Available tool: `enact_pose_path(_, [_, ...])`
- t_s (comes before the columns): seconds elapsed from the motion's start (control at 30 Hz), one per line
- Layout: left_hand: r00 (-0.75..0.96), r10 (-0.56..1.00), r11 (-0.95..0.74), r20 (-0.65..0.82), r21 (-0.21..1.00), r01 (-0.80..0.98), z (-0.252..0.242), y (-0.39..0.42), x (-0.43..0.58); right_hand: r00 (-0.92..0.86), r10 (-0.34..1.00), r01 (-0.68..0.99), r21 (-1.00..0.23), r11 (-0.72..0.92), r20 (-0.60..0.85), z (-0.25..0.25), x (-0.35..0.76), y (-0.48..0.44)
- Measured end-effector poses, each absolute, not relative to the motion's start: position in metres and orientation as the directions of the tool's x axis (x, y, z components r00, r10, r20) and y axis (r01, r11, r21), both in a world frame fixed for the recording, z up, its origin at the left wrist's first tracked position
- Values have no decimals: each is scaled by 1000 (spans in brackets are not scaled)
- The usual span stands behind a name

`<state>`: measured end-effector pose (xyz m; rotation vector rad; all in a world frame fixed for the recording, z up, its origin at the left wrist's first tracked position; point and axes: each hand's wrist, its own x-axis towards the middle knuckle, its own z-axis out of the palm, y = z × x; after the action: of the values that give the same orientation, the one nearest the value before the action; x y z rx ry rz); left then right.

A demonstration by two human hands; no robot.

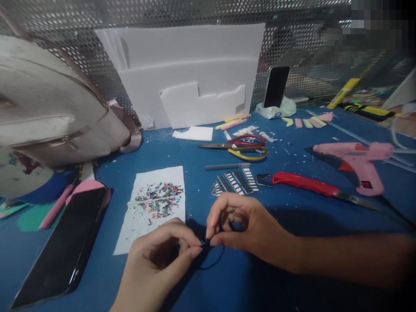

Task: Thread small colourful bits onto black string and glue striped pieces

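Observation:
My left hand (162, 253) and my right hand (242, 225) meet low over the blue table (292, 203), fingertips pinched together on a thin dark thread or wire (212, 262) that loops below them. Both hands are closed in a pinch on it. Just left of my left hand lies a white paper sheet (152, 208) with a heap of shiny glitter bits (157, 199). Small striped black-and-white strips (235, 182) lie just beyond my right hand.
A red-handled knife (308, 185), a pink glue gun (357, 162), scissors (243, 147) and a grey pen (227, 166) lie beyond. A dark phone (61, 247) lies at the left, a white bag (55, 112) behind it. White foam boards (188, 73) and a propped phone (276, 86) stand at the back.

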<state>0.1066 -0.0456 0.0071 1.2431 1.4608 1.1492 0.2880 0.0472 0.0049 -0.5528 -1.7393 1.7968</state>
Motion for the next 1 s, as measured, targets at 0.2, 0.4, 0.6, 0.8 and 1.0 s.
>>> enact_pose_path(0.2, [-95, 995, 49, -29, 977, 206, 6, -45, 104, -754, 651, -97, -995, 10, 80, 6, 289, 47])
enact_pose_path(0.4, [-117, 992, 72, -53, 983, 168, 6, -46, 106, -754, 650, -101, -995, 27, 94, 7, 289, 47])
enact_pose_path(0.6, [-164, 982, 113, -90, 984, 135, 7, -47, 111, -757, 648, -101, -995, 21, 90, 5, 288, 47])
enact_pose_path(0.8, [-116, 988, 122, -105, 982, 144, 5, -46, 108, -768, 632, -101, -994, 40, 104, 4, 289, 46])
enact_pose_path(1.0, [-103, 985, 142, -136, 988, 55, 5, -46, 111, -778, 622, -63, -996, 62, 87, 6, 288, 43])
